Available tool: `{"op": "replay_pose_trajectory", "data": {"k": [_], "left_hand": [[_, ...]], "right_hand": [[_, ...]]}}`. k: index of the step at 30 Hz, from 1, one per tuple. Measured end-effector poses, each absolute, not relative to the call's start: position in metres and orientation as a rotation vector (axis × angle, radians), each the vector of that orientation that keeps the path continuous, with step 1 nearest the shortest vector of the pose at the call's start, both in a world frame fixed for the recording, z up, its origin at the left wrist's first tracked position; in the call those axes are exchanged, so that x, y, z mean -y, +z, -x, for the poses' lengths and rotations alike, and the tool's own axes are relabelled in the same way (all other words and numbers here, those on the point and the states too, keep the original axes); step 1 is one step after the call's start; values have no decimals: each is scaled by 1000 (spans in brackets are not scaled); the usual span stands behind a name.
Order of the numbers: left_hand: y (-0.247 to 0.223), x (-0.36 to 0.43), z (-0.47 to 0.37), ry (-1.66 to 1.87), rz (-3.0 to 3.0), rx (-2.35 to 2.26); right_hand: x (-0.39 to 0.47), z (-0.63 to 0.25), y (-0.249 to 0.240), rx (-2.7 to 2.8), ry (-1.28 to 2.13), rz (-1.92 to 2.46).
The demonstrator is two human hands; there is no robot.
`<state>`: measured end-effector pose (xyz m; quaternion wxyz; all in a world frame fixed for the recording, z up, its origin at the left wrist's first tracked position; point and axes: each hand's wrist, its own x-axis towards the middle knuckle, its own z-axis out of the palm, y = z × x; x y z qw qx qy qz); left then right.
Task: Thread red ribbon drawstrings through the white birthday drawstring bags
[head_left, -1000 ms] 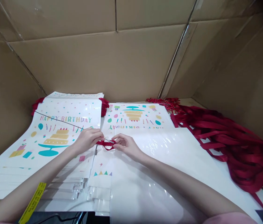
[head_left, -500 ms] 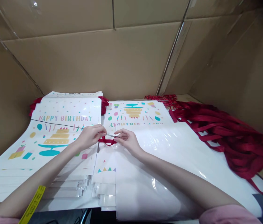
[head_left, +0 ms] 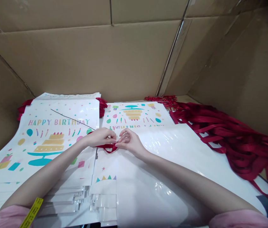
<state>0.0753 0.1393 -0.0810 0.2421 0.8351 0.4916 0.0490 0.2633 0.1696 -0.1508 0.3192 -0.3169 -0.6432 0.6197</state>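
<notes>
My left hand (head_left: 103, 136) is closed in a pinch over the white bags. A thin dark rod (head_left: 72, 119) runs from it, up and left across the left stack. My right hand (head_left: 131, 143) is closed beside it, thumb and fingertips pinched where a red ribbon (head_left: 110, 148) ends. The ribbon hangs in a small loop below both hands, and part of it shows at the left wrist. The fingertips nearly meet; what lies between them is mostly hidden. Under my right forearm is a plain white glossy sheet (head_left: 162, 164).
At left lies a stack of printed birthday bags (head_left: 53, 109) with red handles behind. Another printed bag (head_left: 134, 110) lies upside down in the middle. A heap of red ribbons (head_left: 238, 139) covers the right side. Cardboard walls (head_left: 83, 60) enclose the back and sides.
My left hand has moved right and down, closing the gap to my right hand. The rod has slid rightward and tilts more steeply. The view has shifted slightly.
</notes>
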Motion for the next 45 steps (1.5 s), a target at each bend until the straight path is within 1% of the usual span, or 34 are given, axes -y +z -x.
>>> {"op": "replay_pose_trajectory", "data": {"k": [2, 3, 7, 9, 14, 23, 29, 45], "left_hand": [[-83, -145, -74, 96, -2277, -1316], [-84, -147, -73, 72, -2268, -1312], [-95, -155, -69, -19, -2212, -1286], [-100, -156, -68, -44, -2193, -1293], [-106, -154, -69, -42, -2147, -1304], [-109, -152, -73, -39, -2112, -1319], [-109, -150, -73, -35, -2122, -1314], [-101, -146, -74, 63, -2023, -1183]], "right_hand": [[-174, -267, -151, 1797, 1561, 837], [-176, -269, -151, 1885, 1475, 831], [-178, -276, -154, 2300, 914, 784], [-176, -278, -158, 2419, 747, 763], [-170, -280, -170, 2482, 565, 675], [-169, -279, -172, 2580, 378, 629], [-167, -280, -170, 2585, 397, 589], [-177, -280, -171, 2226, 899, 566]]}}
